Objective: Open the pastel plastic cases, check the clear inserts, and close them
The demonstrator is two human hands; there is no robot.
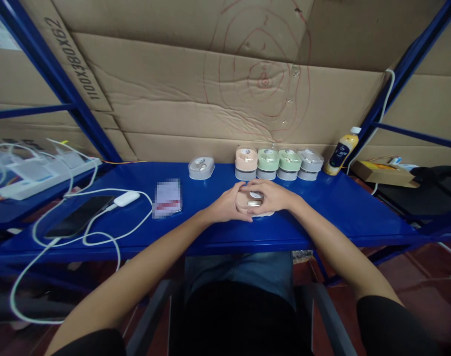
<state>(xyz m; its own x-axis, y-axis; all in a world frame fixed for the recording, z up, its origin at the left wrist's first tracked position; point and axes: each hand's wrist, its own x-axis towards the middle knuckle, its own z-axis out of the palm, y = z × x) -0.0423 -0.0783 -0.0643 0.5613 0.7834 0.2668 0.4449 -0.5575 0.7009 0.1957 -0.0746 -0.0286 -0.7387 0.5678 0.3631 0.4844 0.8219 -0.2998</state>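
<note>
Both of my hands are wrapped round a small pinkish-beige lidded box (250, 197) with rounded corners, near the front of the blue table. My left hand (227, 203) grips its left side and my right hand (273, 196) its right side, fingers curled and meeting at the far edge. A round label and a silvery oval part show on its top. Behind it stand similar boxes, each stacked in two layers: a peach one (247, 162), two green ones, the nearer to it here (267, 162), and a grey one (310, 163). A single grey box (201, 168) sits farther left.
A bottle (342, 151) with a dark label leans at the back right. On the left lie a black phone (79, 216), white cables with a white plug (126, 199), and a blurred-out card (167, 199). A power strip (49, 177) and a cardboard box (383, 173) flank the table.
</note>
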